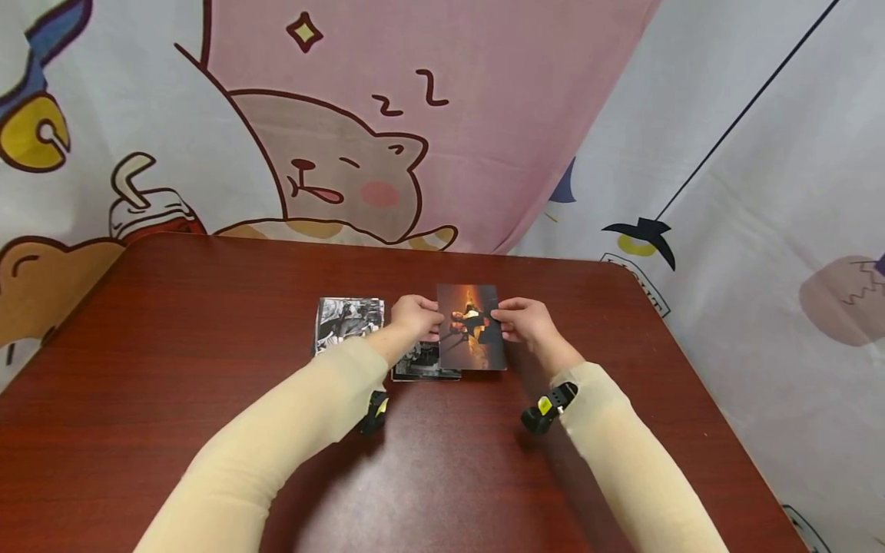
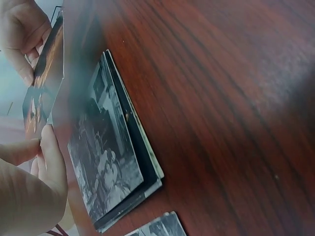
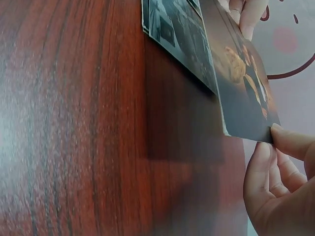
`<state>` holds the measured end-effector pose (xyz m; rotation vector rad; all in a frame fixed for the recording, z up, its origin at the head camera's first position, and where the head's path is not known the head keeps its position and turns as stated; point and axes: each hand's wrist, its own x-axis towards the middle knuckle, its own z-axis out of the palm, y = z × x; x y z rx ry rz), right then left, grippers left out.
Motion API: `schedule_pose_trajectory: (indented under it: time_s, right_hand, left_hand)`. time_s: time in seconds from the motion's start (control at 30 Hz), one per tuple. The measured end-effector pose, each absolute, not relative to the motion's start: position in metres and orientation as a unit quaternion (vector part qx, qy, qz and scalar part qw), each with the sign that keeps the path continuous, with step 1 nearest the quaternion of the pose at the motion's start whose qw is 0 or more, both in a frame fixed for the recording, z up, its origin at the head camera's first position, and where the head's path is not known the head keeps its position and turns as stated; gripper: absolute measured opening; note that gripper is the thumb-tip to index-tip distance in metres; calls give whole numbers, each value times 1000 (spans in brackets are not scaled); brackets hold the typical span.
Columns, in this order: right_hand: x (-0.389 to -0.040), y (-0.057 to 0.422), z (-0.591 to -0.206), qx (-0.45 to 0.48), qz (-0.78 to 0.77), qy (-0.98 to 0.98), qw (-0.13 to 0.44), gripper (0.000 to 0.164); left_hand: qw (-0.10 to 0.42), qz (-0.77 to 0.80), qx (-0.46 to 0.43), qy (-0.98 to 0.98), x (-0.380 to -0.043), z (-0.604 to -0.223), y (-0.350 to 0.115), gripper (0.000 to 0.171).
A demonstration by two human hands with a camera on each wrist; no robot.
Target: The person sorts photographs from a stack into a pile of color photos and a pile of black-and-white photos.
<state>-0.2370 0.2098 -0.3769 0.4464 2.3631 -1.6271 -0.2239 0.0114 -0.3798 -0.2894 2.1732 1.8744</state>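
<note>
A colour photo card [image 1: 473,329] with dark figures on an orange ground is held up between both hands, above the table. My left hand [image 1: 416,318] pinches its left edge between thumb and fingers. On the opposite edge, my right hand [image 1: 528,321] pinches it the same way, as the right wrist view also shows. Below and to the left of the raised card lies a stack of black-and-white photo cards [image 2: 108,162], partly covered by it in the head view. Another black-and-white pile [image 1: 348,319] sits farther left, its lower part hidden behind the left forearm.
The reddish-brown wooden table [image 1: 173,369] reaches back to a cartoon-printed curtain [image 1: 498,115]. Each wrist carries a black strapped device, one of them the right wrist camera [image 1: 549,407]. The two card piles lie side by side.
</note>
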Motion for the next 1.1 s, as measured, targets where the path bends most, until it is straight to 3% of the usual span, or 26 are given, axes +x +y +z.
schedule_pose_trajectory:
  time_s: [1.1]
  right_hand:
    - [-238, 258, -383, 178, -511, 831, 126, 37]
  left_hand:
    - [151, 646, -66, 745, -223, -387, 59, 35]
